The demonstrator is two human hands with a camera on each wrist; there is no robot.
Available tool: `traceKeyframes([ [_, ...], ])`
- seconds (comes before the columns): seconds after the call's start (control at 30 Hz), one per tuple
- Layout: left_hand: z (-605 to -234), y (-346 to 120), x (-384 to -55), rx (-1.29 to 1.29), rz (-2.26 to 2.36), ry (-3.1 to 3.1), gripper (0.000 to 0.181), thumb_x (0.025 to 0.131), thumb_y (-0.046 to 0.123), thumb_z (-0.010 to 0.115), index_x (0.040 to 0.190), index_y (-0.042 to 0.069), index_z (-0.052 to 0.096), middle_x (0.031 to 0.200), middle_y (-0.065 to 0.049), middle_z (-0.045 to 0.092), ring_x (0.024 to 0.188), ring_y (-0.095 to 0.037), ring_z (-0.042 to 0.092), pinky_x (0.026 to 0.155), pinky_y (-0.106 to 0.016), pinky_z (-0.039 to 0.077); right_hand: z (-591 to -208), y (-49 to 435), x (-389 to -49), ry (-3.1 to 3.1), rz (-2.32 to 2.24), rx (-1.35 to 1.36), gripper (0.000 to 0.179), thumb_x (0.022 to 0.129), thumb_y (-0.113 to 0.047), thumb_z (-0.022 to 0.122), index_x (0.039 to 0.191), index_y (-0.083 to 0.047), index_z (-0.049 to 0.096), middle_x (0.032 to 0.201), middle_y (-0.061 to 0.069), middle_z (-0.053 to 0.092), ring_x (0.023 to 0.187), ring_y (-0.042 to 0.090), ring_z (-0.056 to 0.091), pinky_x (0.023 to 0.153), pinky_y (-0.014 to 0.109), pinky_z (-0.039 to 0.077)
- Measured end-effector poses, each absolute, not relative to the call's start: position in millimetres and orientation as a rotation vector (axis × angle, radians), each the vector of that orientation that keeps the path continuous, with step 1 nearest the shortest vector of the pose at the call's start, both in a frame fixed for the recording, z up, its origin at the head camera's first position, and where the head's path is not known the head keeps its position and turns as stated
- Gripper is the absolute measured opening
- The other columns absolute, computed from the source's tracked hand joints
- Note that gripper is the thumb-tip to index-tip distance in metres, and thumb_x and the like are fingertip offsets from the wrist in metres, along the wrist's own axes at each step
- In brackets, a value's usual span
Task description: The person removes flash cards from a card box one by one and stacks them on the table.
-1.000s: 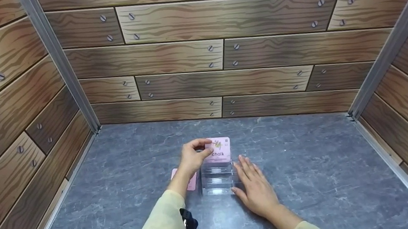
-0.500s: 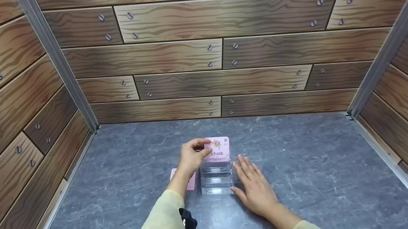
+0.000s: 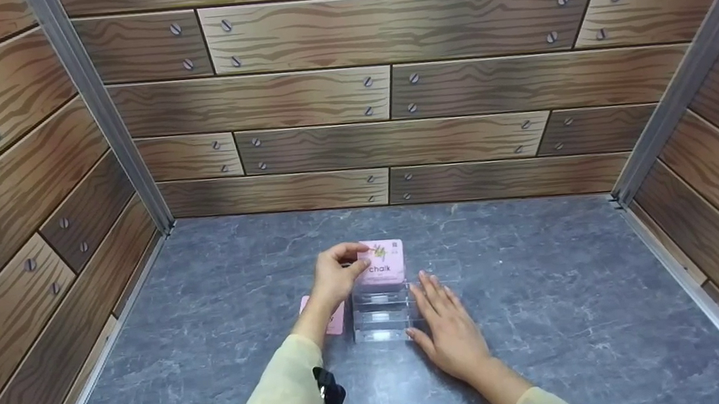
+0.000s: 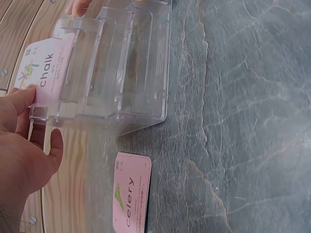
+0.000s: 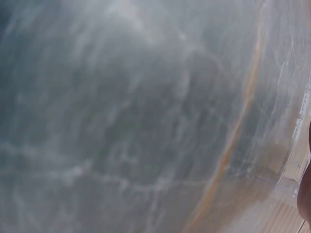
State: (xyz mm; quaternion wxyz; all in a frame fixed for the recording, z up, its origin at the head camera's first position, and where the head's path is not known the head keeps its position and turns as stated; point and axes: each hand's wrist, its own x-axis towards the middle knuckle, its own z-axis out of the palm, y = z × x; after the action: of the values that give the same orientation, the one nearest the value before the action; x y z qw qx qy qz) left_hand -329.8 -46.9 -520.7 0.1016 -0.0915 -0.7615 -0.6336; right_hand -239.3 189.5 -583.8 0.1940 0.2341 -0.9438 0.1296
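Note:
A pink flashcard [image 3: 384, 267] printed "chalk" stands upright in the rear tier of a clear plastic stepped card holder [image 3: 382, 318]. My left hand [image 3: 335, 275] pinches the card's left edge, thumb in front over its lower left part. In the left wrist view, the thumb lies on the edge of the chalk card [image 4: 47, 73], with the other fingers [image 4: 56, 148] beside the holder's end. My right hand [image 3: 451, 335] lies with fingers extended along the holder's right side. A second pink flashcard [image 4: 131, 194], printed "celery", lies flat left of the holder, partly hidden by my left forearm in the head view.
The holder's front tiers hold no cards. Grey marbled tabletop [image 3: 575, 313] spreads around it, bounded by a wood-plank-patterned back wall [image 3: 389, 93] and side walls with metal corner posts [image 3: 104, 121]. The right wrist view shows mostly blurred tabletop [image 5: 136, 116].
My left thumb and fingers sit slightly farther left on the chalk flashcard's edge. The right hand, the holder and the celery flashcard stay put; the head view shifts slightly.

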Motion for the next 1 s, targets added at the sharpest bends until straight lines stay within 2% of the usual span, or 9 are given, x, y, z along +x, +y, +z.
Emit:
traceKeyframes([
  [0.4, -519.6, -49.6, -329.8, -0.256, -1.862, -2.256, 0.020, 0.089, -0.004, 0.079, 0.108, 0.004, 0.080, 0.095, -0.008, 0.075, 0.092, -0.017, 0.067, 0.087, -0.034, 0.056, -583.9, 189.8, -240.3, -2.654, 0.355, 0.652, 0.079, 0.101, -0.044, 0.069, 0.162, -0.003, 0.040, 0.174, 0.017, 0.023, 0.159, 0.035, 0.024, 0.124, 0.057, 0.026],
  [0.63, -519.6, -50.7, -330.2, -0.276, -1.879, -2.226, 0.020, 0.089, -0.007, 0.077, 0.108, 0.000, 0.079, 0.095, -0.013, 0.076, 0.089, -0.015, 0.068, 0.084, -0.031, 0.056, -582.6, 189.9, -239.1, -2.676, 0.396, 0.649, 0.079, 0.102, -0.043, 0.068, 0.164, -0.005, 0.037, 0.175, 0.015, 0.020, 0.160, 0.035, 0.021, 0.130, 0.041, 0.005],
  [0.87, -519.6, -51.6, -329.5, -0.286, -1.887, -2.201, 0.019, 0.090, -0.008, 0.076, 0.107, -0.001, 0.079, 0.097, -0.013, 0.077, 0.092, -0.019, 0.069, 0.086, -0.032, 0.057, -581.4, 189.7, -239.1, -2.701, 0.387, 0.648, 0.079, 0.102, -0.043, 0.067, 0.164, -0.005, 0.036, 0.175, 0.016, 0.019, 0.160, 0.034, 0.019, 0.127, 0.054, 0.018],
  [1.0, -518.8, -52.7, -328.8, -0.289, -1.891, -2.189, 0.016, 0.090, -0.010, 0.073, 0.103, -0.002, 0.079, 0.099, -0.015, 0.078, 0.094, -0.022, 0.070, 0.086, -0.030, 0.057, -581.8, 189.5, -239.6, -2.683, 0.381, 0.657, 0.079, 0.102, -0.042, 0.069, 0.163, -0.004, 0.038, 0.174, 0.017, 0.021, 0.160, 0.036, 0.020, 0.125, 0.057, 0.023],
])
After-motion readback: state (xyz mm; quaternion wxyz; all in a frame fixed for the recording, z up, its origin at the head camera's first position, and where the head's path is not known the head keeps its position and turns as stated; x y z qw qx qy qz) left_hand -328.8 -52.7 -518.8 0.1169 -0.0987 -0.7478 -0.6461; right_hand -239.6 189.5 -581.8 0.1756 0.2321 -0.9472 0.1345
